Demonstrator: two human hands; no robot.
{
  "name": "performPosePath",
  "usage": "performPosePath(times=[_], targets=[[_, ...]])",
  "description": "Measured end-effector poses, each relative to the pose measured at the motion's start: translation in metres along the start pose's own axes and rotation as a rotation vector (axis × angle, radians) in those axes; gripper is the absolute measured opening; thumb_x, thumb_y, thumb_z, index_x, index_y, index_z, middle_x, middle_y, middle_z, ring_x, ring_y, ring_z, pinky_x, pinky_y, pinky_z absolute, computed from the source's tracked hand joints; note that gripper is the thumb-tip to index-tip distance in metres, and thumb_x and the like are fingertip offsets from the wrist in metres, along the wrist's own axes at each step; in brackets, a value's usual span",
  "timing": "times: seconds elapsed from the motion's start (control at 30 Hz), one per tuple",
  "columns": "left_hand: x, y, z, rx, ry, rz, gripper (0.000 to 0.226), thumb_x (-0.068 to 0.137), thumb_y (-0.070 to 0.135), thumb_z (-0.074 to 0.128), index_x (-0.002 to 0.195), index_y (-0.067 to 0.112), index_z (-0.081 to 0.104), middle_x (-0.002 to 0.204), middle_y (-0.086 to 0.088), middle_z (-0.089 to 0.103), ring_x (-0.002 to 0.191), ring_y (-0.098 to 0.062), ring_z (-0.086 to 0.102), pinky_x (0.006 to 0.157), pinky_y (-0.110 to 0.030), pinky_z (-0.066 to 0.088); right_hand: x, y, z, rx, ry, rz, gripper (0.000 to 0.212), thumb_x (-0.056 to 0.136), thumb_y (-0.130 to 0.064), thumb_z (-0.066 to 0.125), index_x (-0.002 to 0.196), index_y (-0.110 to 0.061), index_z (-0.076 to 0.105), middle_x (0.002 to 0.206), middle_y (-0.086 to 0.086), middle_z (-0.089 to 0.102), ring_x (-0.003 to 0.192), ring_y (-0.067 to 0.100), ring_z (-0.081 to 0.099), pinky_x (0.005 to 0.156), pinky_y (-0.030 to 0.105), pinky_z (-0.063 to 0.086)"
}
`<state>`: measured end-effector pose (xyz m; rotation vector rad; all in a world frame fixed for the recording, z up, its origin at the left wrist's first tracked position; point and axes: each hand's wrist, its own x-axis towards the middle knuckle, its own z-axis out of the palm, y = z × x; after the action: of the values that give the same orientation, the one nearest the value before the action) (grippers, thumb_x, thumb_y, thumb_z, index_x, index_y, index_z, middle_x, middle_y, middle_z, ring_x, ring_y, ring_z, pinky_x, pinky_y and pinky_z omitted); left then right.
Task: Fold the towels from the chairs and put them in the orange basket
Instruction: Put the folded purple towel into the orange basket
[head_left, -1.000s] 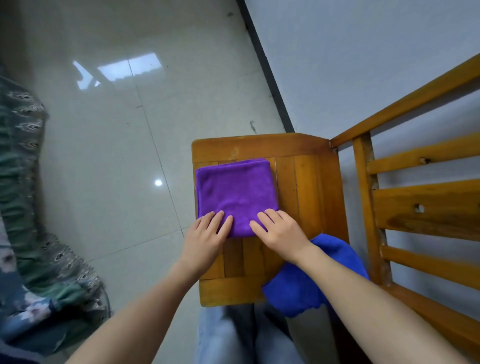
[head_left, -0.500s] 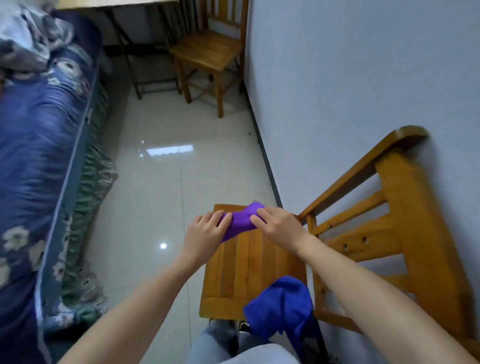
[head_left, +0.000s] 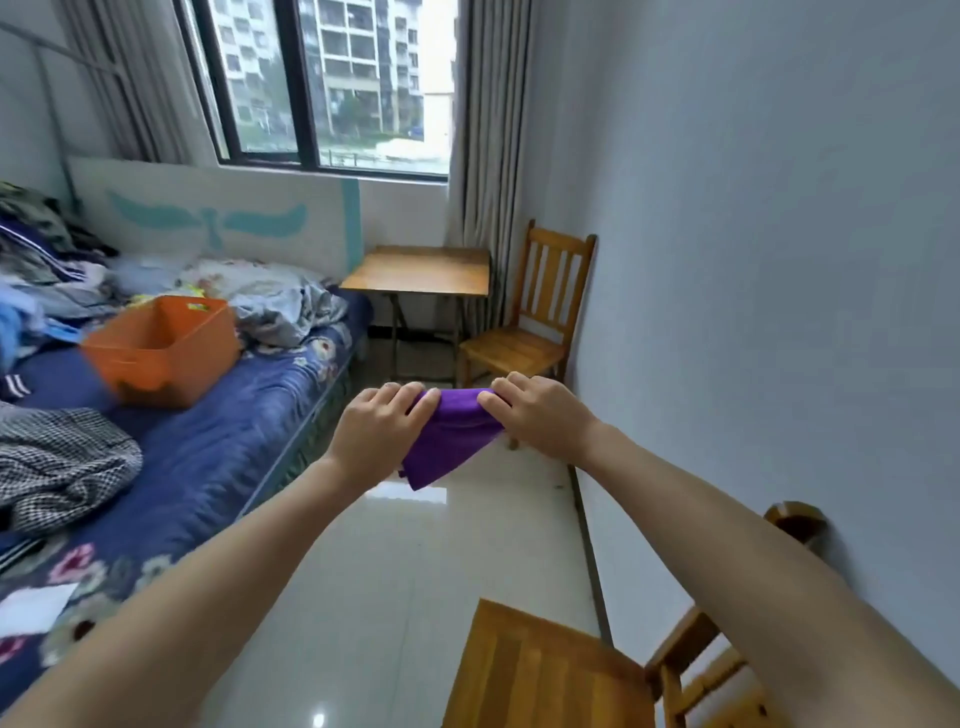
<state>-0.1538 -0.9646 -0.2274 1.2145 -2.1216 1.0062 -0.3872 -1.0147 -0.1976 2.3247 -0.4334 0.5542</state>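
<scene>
Well, the person is holding the purple towel (head_left: 449, 441) up in the air with two hands. The left hand (head_left: 376, 434) pinches one top corner and the right hand (head_left: 540, 415) pinches the other, with the fingers curled close together over the edge. I cannot see the thumbs well, so I cannot tell how they sit. I think both corners are held so the folds do not fall open.

The towel hangs over the shiny floor (head_left: 415, 571), between the near chair (head_left: 545, 675) and the bed (head_left: 208, 447), touching neither. The orange basket (head_left: 156, 353) sits on the bed, off to the left, well apart from the towel. Its open top faces up, so a towel can drop right in. I think carrying it over comes next.
</scene>
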Motion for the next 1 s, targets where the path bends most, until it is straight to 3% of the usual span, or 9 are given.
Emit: performPosePath(times=[0.1, 0.3, 0.43, 0.6, 0.83, 1.0], targets=[[-0.003, -0.037, -0.038, 0.088, 0.067, 0.001, 0.029, 0.079, 0.013, 0.047, 0.108, 0.012, 0.05, 0.093, -0.008, 0.07, 0.07, -0.025, 0.066, 0.057, -0.031, 0.053, 0.046, -0.006, -0.017, -0.055, 0.049, -0.015, 0.029, 0.074, -0.018, 0.077, 0.097, -0.008, 0.063, 0.084, 0.009, 0.066, 0.066, 0.02, 0.063, 0.048, 0.028, 0.053], [-0.05, -0.091, -0.109, 0.228, 0.087, -0.03, 0.03, 0.077, 0.014, 0.048, 0.1, 0.012, 0.067, 0.089, -0.006, 0.07, 0.069, -0.023, 0.067, 0.056, -0.029, 0.051, 0.125, -0.059, -0.035, -0.054, 0.149, -0.064, 0.028, 0.072, -0.011, 0.076, 0.095, -0.008, 0.061, 0.081, 0.009, 0.064, 0.065, 0.021, 0.062, 0.047, 0.03, 0.052], [-0.102, -0.125, -0.147, 0.269, 0.04, -0.048, 0.028, 0.077, 0.012, 0.047, 0.105, 0.014, 0.052, 0.088, -0.005, 0.07, 0.066, -0.023, 0.066, 0.052, -0.028, 0.05, 0.172, -0.113, -0.036, -0.03, 0.242, -0.12, 0.028, 0.074, -0.006, 0.063, 0.095, -0.01, 0.045, 0.077, 0.006, 0.063, 0.063, 0.02, 0.06, 0.045, 0.028, 0.049], [-0.149, -0.162, -0.187, 0.315, -0.015, -0.081, 0.029, 0.077, 0.012, 0.046, 0.106, 0.015, 0.048, 0.085, -0.005, 0.069, 0.064, -0.023, 0.065, 0.052, -0.027, 0.049, 0.222, -0.166, -0.041, 0.009, 0.302, -0.134, 0.017, 0.076, -0.007, 0.047, 0.091, -0.01, 0.052, 0.074, 0.005, 0.062, 0.063, 0.021, 0.061, 0.045, 0.026, 0.045], [-0.187, -0.202, -0.197, 0.351, -0.014, -0.134, 0.03, 0.076, 0.011, 0.046, 0.105, 0.012, 0.054, 0.087, -0.008, 0.069, 0.066, -0.025, 0.066, 0.052, -0.029, 0.05, 0.274, -0.191, -0.024, 0.041, 0.277, -0.199, 0.022, 0.075, -0.009, 0.042, 0.097, -0.01, 0.045, 0.08, 0.007, 0.065, 0.064, 0.022, 0.062, 0.048, 0.028, 0.05], [-0.194, -0.228, -0.174, 0.372, -0.072, -0.154, 0.031, 0.077, 0.013, 0.044, 0.108, 0.014, 0.047, 0.087, -0.007, 0.069, 0.066, -0.024, 0.065, 0.052, -0.027, 0.05, 0.297, -0.187, 0.011, 0.048, 0.276, -0.224, 0.021, 0.075, -0.007, 0.041, 0.095, -0.01, 0.045, 0.078, 0.007, 0.064, 0.062, 0.022, 0.06, 0.047, 0.03, 0.05]])
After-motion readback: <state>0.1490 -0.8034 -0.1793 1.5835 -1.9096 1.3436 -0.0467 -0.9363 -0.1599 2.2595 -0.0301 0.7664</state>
